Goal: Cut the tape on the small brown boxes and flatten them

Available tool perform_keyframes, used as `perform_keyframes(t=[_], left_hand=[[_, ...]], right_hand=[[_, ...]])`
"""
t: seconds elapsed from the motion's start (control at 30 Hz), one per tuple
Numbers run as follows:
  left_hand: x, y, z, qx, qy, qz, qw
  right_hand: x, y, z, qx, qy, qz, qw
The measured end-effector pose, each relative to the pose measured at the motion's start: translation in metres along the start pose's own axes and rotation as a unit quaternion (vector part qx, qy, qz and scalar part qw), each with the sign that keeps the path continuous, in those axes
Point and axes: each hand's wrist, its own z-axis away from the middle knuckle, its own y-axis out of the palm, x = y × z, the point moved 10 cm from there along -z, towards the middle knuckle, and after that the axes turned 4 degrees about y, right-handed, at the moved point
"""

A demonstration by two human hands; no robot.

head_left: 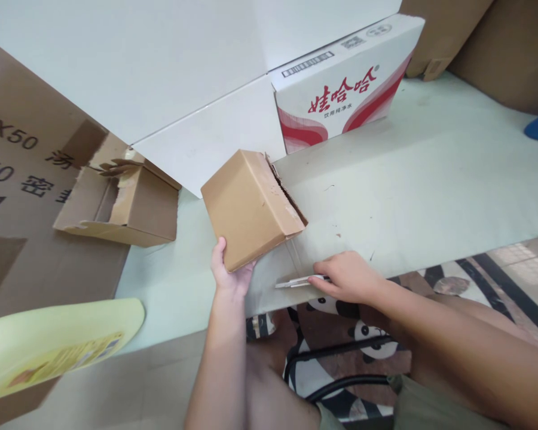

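Note:
A small brown cardboard box is tilted in my left hand, which grips its near lower corner. The thumb lies on the box's side and the other fingers go out of sight beneath it. Along the box's right edge the cardboard is torn and ragged. My right hand is closed around a utility knife. Its blade points left, below the box and apart from it.
A second, opened cardboard box stands at the left by a large printed carton. A white and red carton leans at the back. A pale green bottle juts in at lower left. Small scraps lie on the pale green tabletop.

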Motion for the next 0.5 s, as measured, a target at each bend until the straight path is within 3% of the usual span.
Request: perform_keyframes(t=[0.5], left_hand=[[0.0007,0.0004,-0.0011,0.003,0.001,0.006,1.000]], right_hand=[[0.0012,-0.0013,0.0013,0.007,0.002,0.004,1.000]])
